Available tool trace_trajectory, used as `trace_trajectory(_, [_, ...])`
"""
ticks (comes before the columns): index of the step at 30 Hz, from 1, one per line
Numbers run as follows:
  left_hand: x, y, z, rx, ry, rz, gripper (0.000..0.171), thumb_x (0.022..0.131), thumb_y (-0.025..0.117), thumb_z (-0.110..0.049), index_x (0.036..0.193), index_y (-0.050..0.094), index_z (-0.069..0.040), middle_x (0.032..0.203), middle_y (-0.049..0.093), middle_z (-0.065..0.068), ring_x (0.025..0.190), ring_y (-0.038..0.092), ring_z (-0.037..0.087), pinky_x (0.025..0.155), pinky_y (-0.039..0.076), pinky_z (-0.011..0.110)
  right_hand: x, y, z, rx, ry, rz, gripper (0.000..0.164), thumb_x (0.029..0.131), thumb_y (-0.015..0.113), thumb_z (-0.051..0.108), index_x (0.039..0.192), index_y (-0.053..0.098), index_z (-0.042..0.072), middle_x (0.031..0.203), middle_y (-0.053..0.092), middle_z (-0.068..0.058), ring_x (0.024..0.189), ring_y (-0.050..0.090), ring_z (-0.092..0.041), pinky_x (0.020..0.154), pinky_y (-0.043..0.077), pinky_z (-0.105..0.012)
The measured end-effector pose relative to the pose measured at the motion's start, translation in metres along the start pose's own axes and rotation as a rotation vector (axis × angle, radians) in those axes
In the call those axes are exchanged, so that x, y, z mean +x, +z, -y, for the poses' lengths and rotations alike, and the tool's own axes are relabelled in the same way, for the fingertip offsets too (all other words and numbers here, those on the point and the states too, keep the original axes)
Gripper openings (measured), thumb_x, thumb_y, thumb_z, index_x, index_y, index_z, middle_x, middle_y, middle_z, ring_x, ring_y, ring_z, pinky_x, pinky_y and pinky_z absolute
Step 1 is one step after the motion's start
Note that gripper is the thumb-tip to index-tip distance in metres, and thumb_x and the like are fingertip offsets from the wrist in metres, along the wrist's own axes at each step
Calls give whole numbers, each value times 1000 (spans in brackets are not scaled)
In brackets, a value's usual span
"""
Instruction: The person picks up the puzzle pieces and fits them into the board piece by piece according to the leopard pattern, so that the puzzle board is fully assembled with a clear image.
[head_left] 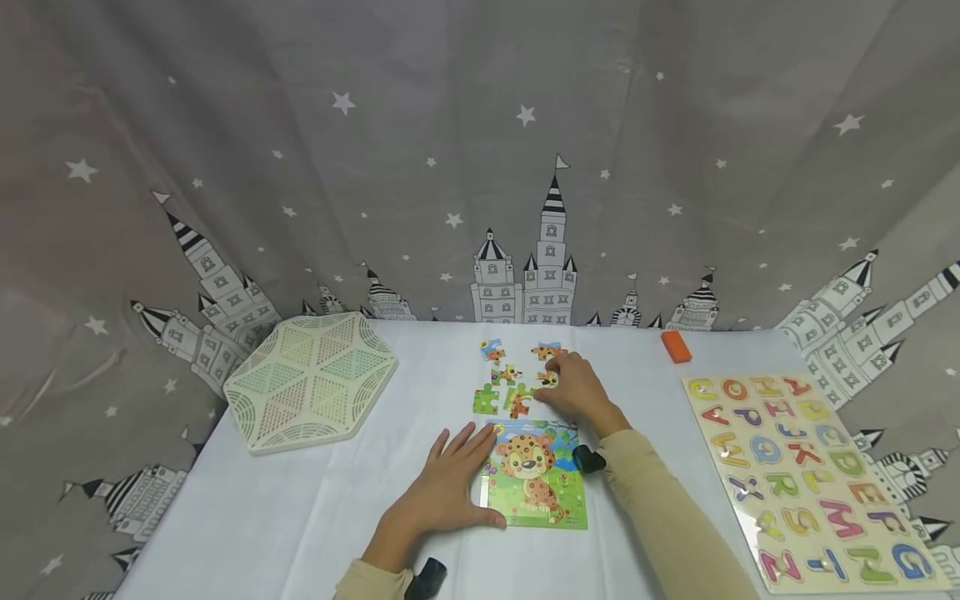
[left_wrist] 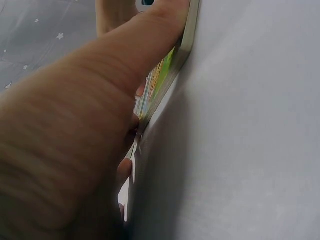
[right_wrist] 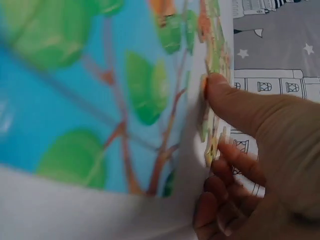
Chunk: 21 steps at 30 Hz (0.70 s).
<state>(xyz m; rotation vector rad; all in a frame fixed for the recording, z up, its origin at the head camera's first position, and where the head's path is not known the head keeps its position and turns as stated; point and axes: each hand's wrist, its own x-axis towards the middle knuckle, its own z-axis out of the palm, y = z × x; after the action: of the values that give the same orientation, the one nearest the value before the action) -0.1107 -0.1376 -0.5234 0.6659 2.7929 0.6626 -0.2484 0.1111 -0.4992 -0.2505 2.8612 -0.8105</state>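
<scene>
The person's right grip [head_left: 581, 392] pinches a small puzzle piece [head_left: 547, 379] between thumb and fingertips, at the right side of a loose cluster of other pieces [head_left: 486, 399] that lie flat on the white tabletop [head_left: 300, 517]. The left grip [head_left: 448, 492] is released, its fingers spread and nearly straight, resting on the left edge of a puzzle board [head_left: 534, 492] with the thumb along its lower left corner. The board lies just below the cluster, on the near side, and carries a picture of a spotted cub sitting on green ground under a blue sky. Both forearms wear tan sleeves [head_left: 667, 517], with a small black device [head_left: 588, 459] at each wrist. Farther out to the left stands a hexagonal board [head_left: 311, 379] patterned with coloured diamonds; to the right lies an alphabet board [head_left: 810, 483] of bright letters, and beyond it, near the back edge, an orange block [head_left: 676, 347]. Behind everything hangs a grey curtain [head_left: 450, 125] printed with white stars and castles.
</scene>
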Motion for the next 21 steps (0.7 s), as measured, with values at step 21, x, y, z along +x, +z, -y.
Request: trace_trajectory(21, [-1,1,1,-8,19,-24,126,66,77,-78,163,28,-16,171,23,-1,159,17,31,126,8,64,-8,4,3,9,77,-14,71,84,84,41,137,59,2,126,61,-18,116,57,-34,102,50,-49])
